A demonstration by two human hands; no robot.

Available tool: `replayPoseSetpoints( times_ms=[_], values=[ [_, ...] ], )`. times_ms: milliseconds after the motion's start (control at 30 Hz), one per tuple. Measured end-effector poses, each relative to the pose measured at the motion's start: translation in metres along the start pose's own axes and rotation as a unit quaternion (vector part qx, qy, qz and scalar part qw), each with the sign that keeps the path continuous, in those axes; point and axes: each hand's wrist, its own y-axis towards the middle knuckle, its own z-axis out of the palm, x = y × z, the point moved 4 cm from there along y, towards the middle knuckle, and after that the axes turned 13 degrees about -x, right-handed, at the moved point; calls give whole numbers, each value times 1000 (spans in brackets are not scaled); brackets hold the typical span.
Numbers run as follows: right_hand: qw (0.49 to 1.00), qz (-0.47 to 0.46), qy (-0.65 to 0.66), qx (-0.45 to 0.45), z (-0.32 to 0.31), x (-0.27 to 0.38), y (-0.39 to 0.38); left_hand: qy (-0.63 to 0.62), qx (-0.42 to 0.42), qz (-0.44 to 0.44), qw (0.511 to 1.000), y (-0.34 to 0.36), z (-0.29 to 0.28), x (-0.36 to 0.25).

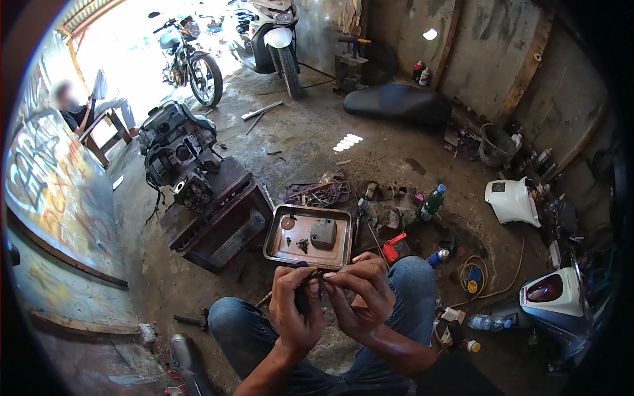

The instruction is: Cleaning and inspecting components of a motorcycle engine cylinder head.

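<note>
My left hand (pixel 295 310) and my right hand (pixel 362 294) meet above my lap, just on the near side of a metal tray (pixel 269 232). Both are closed, fingertips pinched together around a small dark piece (pixel 322 272) whose kind I cannot make out. Something dark, perhaps cloth, shows between the fingers and palm of my left hand. Inside the tray lie a grey metal cover (pixel 323 233), a small dark fitting (pixel 302 245) and a flat reddish-brown disc (pixel 288 224). My fingers partly hide the tray's near edge.
Left of the tray, an engine (pixel 181 155) rests on a dark wooden box (pixel 221 228). A green bottle (pixel 432 203), a red funnel-like item (pixel 395 248) and a blue can (pixel 438 257) stand rightward. A hammer (pixel 191 321) lies by my left knee. A person (pixel 82 113) sits far left.
</note>
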Motion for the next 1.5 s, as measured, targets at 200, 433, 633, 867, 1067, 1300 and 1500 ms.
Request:
replayPoseSetpoints(
  times_ms=[200,433,633,867,1067,1300,1500],
  values=[
    [1000,1,-26,1,-2,-1,6,10,27,43,999,-1,7,-4],
    [1000,0,-16,-4,-5,-5,11,34,44,56,997,-1,10,-5],
    [1000,19,-19,2,-2,-10,7,25,42,55,997,1,10,-3],
    [1000,16,-24,4,0,-12,5,34,59,45,997,0,9,-2],
    [1000,22,-19,6,2,-9,9,32,49,48,997,2,7,-3],
    [1000,26,-18,1,1,-11,9,42,49,38,997,5,8,-3],
    [999,27,-18,7,3,-11,6,35,43,29,998,4,8,-2]
  ],
)
